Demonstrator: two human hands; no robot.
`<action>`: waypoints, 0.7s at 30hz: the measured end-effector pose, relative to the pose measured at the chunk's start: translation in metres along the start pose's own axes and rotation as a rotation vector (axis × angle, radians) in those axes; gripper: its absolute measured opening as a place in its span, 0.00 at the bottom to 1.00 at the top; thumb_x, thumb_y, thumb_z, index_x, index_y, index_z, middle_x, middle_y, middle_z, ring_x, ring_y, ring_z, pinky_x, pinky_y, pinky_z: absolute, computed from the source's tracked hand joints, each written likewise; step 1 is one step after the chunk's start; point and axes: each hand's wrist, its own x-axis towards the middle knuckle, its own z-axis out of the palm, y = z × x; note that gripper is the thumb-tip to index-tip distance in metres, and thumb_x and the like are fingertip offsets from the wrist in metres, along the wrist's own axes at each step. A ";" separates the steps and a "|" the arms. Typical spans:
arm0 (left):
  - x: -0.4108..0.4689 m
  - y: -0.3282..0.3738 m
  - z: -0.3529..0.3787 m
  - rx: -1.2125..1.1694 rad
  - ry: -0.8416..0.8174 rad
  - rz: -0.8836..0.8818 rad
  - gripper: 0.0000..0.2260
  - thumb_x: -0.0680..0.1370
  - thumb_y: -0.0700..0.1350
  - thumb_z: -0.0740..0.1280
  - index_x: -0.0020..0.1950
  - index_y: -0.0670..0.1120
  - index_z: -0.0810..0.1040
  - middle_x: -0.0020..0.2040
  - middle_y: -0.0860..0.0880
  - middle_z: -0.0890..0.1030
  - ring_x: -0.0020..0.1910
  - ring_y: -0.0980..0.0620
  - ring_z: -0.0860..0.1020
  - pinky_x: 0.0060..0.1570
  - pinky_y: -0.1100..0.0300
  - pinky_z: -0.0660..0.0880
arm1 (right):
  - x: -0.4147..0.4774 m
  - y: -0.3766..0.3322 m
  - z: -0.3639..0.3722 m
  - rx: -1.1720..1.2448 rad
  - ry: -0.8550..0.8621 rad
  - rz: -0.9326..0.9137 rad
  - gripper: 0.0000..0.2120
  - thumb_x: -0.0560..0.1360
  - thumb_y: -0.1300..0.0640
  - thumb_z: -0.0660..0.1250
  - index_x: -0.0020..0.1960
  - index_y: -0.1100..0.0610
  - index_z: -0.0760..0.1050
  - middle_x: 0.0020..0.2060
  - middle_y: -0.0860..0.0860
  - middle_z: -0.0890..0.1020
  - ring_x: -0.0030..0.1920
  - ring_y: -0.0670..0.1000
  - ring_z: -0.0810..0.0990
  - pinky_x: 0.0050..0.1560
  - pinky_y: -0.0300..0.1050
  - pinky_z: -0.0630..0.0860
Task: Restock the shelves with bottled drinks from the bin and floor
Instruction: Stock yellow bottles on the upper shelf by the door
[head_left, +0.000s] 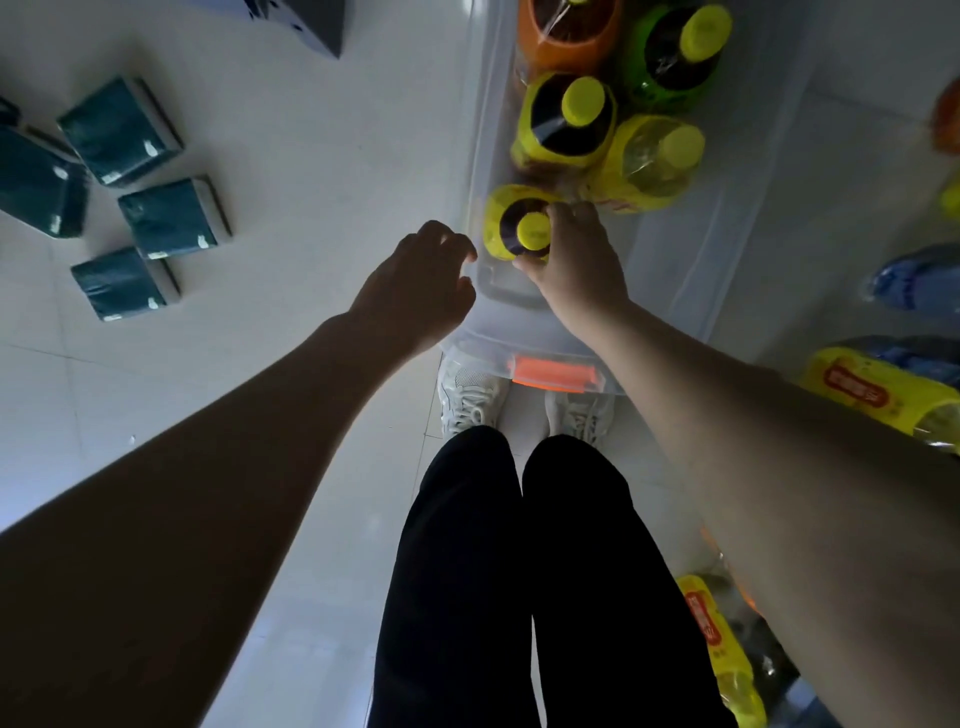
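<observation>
The bottle (511, 223) is standing upright in the bin's (670, 260) near left corner, cap pointing up. The right hand (576, 260) is reaching in from the right and gripping it just below the cap. The left hand (421, 280) is hovering just outside the bin, fingers loosely curled, holding nothing.

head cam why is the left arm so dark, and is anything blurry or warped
Head view: the left hand and its forearm lie in shadow, nearly silhouetted, while the right hand on the yellow-capped bottle is lit; head view: wide-angle bending bows the walls of the clear bin; head view: the lower right corner is dim and soft.
</observation>
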 end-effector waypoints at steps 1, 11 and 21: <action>0.000 0.001 0.001 -0.012 -0.015 -0.018 0.16 0.79 0.42 0.58 0.67 0.45 0.70 0.66 0.44 0.69 0.65 0.45 0.69 0.63 0.54 0.66 | 0.002 0.000 0.000 0.007 0.001 -0.008 0.25 0.74 0.50 0.68 0.67 0.58 0.66 0.65 0.56 0.68 0.65 0.57 0.69 0.58 0.50 0.70; -0.005 0.001 0.009 0.038 -0.027 -0.032 0.16 0.80 0.43 0.57 0.68 0.45 0.69 0.67 0.44 0.68 0.65 0.45 0.68 0.61 0.56 0.65 | 0.008 0.004 -0.002 -0.087 0.065 -0.055 0.18 0.77 0.52 0.64 0.64 0.57 0.70 0.60 0.54 0.75 0.63 0.56 0.71 0.54 0.49 0.71; -0.024 0.012 -0.001 0.038 -0.014 -0.033 0.16 0.79 0.42 0.58 0.66 0.45 0.70 0.66 0.44 0.68 0.64 0.45 0.69 0.60 0.56 0.66 | -0.040 0.028 -0.022 -0.018 0.126 -0.005 0.23 0.76 0.50 0.65 0.67 0.58 0.69 0.60 0.57 0.76 0.62 0.57 0.72 0.55 0.49 0.70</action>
